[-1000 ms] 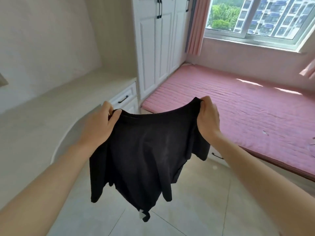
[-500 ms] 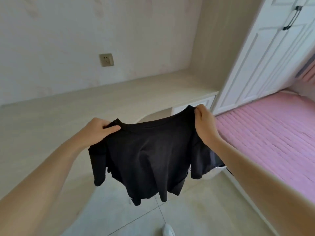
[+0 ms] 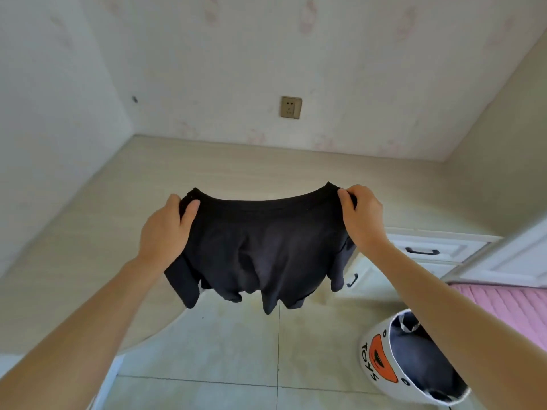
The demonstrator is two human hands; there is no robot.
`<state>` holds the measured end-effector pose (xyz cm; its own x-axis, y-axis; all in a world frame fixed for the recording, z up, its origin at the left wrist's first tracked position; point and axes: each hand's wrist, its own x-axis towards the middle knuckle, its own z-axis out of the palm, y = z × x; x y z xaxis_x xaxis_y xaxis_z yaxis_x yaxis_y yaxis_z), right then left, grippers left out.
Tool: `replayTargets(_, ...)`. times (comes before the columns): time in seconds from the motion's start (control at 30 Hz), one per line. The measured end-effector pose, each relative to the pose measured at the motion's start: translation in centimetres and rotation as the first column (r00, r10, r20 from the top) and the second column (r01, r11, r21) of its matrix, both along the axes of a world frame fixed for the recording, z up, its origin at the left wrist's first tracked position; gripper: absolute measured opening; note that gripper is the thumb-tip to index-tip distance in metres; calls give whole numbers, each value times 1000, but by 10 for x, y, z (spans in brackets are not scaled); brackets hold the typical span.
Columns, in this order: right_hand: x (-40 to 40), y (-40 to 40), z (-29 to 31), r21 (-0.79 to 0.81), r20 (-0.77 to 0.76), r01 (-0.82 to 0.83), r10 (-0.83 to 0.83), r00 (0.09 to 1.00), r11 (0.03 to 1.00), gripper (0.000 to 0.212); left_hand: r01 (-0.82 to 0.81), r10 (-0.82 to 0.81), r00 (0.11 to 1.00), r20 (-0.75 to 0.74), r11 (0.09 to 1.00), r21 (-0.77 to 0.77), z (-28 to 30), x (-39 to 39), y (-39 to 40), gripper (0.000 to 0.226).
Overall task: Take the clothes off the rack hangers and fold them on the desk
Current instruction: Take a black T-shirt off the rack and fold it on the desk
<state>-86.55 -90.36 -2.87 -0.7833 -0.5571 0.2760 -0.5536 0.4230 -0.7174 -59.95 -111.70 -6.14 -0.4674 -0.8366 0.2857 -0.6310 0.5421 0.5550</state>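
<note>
Both hands hold a black T-shirt (image 3: pixel 263 250) up in the air by its shoulders, stretched wide between them, in front of the desk (image 3: pixel 266 170) and above its curved front edge. The left hand (image 3: pixel 165 229) pinches the left shoulder, thumb on the near side and fingers curled behind the cloth. The right hand (image 3: pixel 362 216) grips the right shoulder the same way. The hem and sleeves hang loose over the tiled floor (image 3: pixel 236 350).

Compared with half a second ago, the view has swung left: the wall socket (image 3: pixel 291 107) now sits centred above the shirt, the pink mattress (image 3: pixel 503 303) has slid to the right edge, and a white basket (image 3: pixel 376 359) with dark clothes inside has come into view at lower right. The shirt is raised higher and spread wider.
</note>
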Motion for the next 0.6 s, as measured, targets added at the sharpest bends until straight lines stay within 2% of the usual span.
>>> replayTargets(0.07,-7,-17,-1,-3,5,-47,47,999,999,23,4,1,997,83,999,-54,5,5,-12,46)
replayTargets(0.4,-43,-129,-1,-33,-34,-207,206,978,978,24,5,84,956,281,953,-302,15,4,-114,45)
replayTargets(0.6,-79,-230,-19,29,-34,-255,256,966,966,25,11,105,919,379,956,-292,-7,-22,-212,41)
